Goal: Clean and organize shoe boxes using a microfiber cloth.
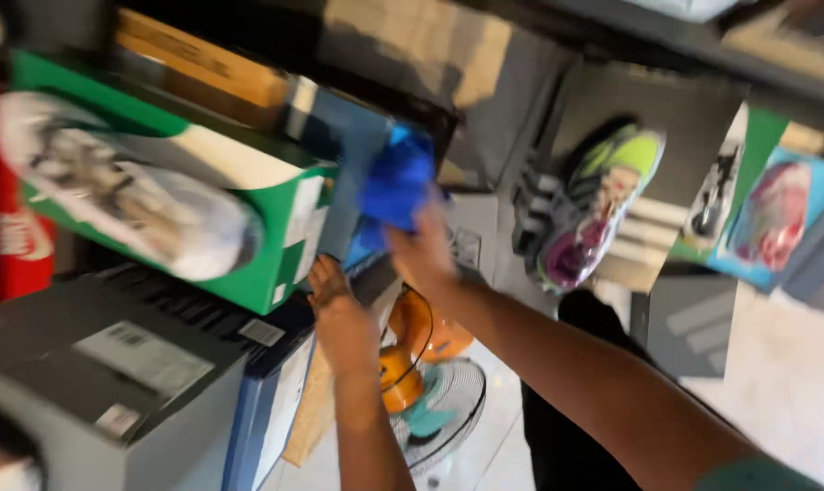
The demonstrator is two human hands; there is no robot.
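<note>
1. A blue cloth (395, 186) is gripped in the right hand (423, 250), pressed against a blue box (348, 155);
2. The left hand (339, 314) is laid open-fingered beneath the green shoebox (275, 227).

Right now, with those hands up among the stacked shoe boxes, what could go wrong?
The left hand presses against the box stack; a push might shift the green box and the shoe on it. The blue cloth in the right hand could snag a box. The fan stands below.
</note>
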